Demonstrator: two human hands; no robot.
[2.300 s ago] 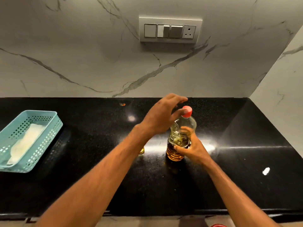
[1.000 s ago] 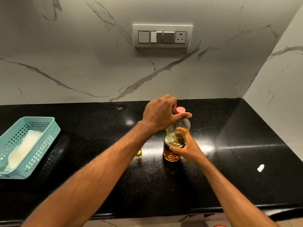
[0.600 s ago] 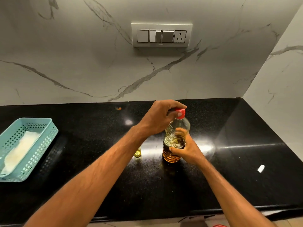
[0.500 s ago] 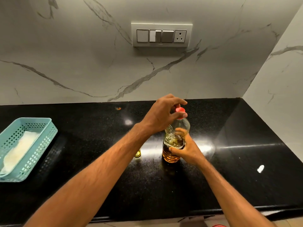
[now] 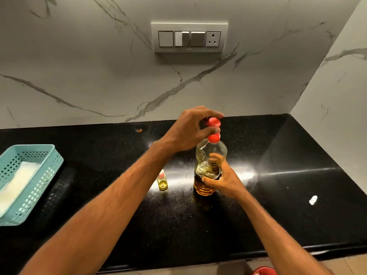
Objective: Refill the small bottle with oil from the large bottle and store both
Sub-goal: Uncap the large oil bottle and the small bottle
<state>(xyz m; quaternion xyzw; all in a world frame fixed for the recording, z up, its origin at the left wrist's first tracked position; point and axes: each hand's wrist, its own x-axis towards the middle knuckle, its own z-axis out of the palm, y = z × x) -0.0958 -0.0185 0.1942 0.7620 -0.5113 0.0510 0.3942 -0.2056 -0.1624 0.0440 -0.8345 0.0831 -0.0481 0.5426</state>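
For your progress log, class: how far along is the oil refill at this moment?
Done: the red cap is off the large bottle, pinched in the left hand. In hand: the right hand steadies that bottle upright. Left: the small bottle stands untouched; pouring, recapping and storing both remain.

a home kitchen: a polished black stone desk (image 5: 297,195) runs into a corner between white marble-veined walls (image 5: 79,76), with a switch-and-socket plate (image 5: 189,37) set in the back wall. a bottle of cooking oil (image 5: 208,167) stands mid-desk and a teal perforated basket (image 5: 29,181) sits at the left edge.
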